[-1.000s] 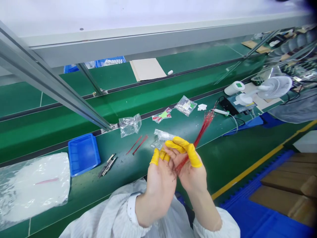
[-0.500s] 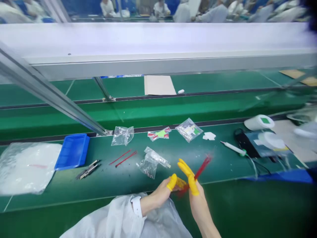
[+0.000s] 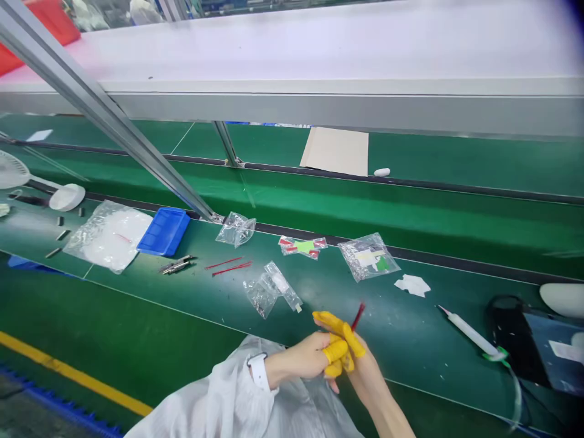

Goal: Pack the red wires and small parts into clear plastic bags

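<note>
My left hand [image 3: 311, 359] and my right hand [image 3: 359, 368] meet low in the view, over the front edge of the green bench [image 3: 410, 340]. Both wear yellow finger cots. Together they pinch a bundle of thin red wires [image 3: 358, 316], whose tip sticks up above the fingers. Just left of the hands lie small clear plastic bags [image 3: 270, 290]. Two loose red wires [image 3: 228, 266] lie further left on the bench.
A blue tray [image 3: 164, 230], metal tweezers [image 3: 176, 264] and a white foam sheet in plastic [image 3: 108, 235] lie at the left. Bags of labels [image 3: 368, 257], [image 3: 303, 246], a white pen-like tool [image 3: 469, 334] and a black device [image 3: 513, 331] lie to the right. A slanted metal post [image 3: 118, 128] rises from the bench.
The view has swung left and down. My hands dropped lower and closed together on the red wires, so less of the bundle shows above my fingers.
</note>
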`<state>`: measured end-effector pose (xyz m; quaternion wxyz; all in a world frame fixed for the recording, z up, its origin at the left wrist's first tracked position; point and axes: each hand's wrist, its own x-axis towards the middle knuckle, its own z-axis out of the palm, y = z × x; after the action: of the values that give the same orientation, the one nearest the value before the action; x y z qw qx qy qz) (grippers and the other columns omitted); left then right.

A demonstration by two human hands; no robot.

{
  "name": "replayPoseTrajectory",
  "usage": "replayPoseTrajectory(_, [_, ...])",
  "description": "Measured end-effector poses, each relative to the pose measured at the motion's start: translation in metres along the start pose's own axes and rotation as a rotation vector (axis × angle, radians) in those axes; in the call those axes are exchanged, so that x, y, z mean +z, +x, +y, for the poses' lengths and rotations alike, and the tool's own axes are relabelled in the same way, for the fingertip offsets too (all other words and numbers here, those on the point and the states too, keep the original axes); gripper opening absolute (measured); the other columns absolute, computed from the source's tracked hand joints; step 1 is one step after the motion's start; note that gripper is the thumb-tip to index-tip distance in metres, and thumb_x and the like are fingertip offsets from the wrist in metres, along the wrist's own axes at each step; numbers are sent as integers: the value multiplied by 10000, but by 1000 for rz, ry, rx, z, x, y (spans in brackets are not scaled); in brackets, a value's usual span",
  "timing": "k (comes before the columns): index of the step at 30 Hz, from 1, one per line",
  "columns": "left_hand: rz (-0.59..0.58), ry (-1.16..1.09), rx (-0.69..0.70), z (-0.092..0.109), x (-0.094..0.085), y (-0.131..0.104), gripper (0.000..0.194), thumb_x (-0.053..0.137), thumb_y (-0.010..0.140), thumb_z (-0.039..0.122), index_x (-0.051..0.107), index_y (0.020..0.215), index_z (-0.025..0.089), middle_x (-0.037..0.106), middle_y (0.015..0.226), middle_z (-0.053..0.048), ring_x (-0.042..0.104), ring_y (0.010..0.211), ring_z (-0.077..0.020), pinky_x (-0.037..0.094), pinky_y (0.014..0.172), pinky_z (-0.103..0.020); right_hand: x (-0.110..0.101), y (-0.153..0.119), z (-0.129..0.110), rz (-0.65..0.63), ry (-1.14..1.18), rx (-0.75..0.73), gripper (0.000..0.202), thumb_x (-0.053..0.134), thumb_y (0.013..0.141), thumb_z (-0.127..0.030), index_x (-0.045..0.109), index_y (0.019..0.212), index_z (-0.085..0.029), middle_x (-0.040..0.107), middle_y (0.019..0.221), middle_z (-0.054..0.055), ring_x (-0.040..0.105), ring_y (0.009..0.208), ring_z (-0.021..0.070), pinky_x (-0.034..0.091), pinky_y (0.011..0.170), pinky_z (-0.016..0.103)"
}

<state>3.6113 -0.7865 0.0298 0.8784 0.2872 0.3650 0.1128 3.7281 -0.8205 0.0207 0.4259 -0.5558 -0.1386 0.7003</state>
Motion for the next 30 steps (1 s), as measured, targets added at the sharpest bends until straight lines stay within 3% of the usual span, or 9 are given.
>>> replayPoseTrajectory(5, [-36, -37, -65, 5, -3, 0, 593, 605, 527, 739, 524, 610, 157, 404, 365, 74, 335, 333, -57, 279, 347, -212, -13, 10, -25, 152, -187, -133, 361, 780, 568, -493, 701, 715, -173, 589, 571, 10, 457, 489, 113, 368, 468, 231])
replayPoseTrajectory(8, [-35, -56, -102, 10, -6, 2, 572, 600, 577, 710, 539, 675, 150, 425, 389, 70, 350, 345, -58, 334, 382, -224, -16, 8, -39, 82, -258, -86, 347, 764, 604, -483, 668, 667, -155, 483, 433, -37, 366, 387, 76, 325, 415, 220])
replayPoseTrajectory(10, [-8, -60, -130, 13, -9, 3, 539, 626, 599, 665, 537, 733, 150, 478, 429, 58, 378, 356, -63, 393, 421, -245, -17, 7, -44, 59, -254, -58, 345, 767, 603, -475, 656, 649, -152, 536, 450, -14, 451, 407, 97, 390, 438, 231])
replayPoseTrajectory(13, [104, -82, -151, 14, -9, 4, 497, 640, 620, 619, 503, 757, 161, 525, 484, 47, 380, 361, -56, 400, 422, -235, -21, 12, -44, 96, -258, -73, 348, 781, 582, -471, 676, 684, -155, 639, 538, 34, 585, 498, 148, 491, 527, 266])
replayPoseTrajectory(18, [380, -206, -144, 4, 1, 17, 398, 584, 717, 548, 425, 748, 185, 349, 427, 127, 181, 333, -7, 118, 359, -154, -28, 27, -37, 56, -290, -80, 387, 792, 545, -488, 697, 723, -157, 666, 560, 49, 634, 531, 191, 529, 529, 294])
replayPoseTrajectory(21, [510, -307, -131, -4, 8, 29, 318, 582, 763, 455, 426, 737, 179, 304, 418, 135, 180, 326, -3, 87, 369, -146, -33, 32, -37, 13, -297, -88, 380, 787, 555, -487, 706, 734, -162, 676, 593, 50, 639, 547, 185, 541, 540, 294])
replayPoseTrajectory(25, [645, -472, -70, -9, 19, 42, 148, 478, 857, 271, 488, 767, 154, 497, 525, 54, 423, 391, -36, 276, 391, -141, -47, 36, -43, -28, -306, -93, 390, 790, 539, -496, 714, 726, -163, 675, 596, 52, 646, 552, 199, 559, 560, 322])
replayPoseTrajectory(27, [683, -576, -27, -8, 24, 48, 150, 388, 882, 186, 522, 831, 140, 616, 709, -24, 582, 566, -71, 434, 539, -165, -55, 39, -45, -45, -308, -92, 409, 800, 508, -502, 715, 721, -165, 683, 618, 54, 648, 551, 204, 564, 546, 329])
replayPoseTrajectory(30, [718, -718, 15, -5, 31, 57, 206, 346, 881, 147, 549, 857, 120, 648, 830, -85, 639, 704, -113, 490, 734, -222, -64, 42, -45, -74, -311, -89, 416, 820, 464, -488, 711, 706, -167, 698, 656, 56, 651, 559, 207, 566, 516, 323])
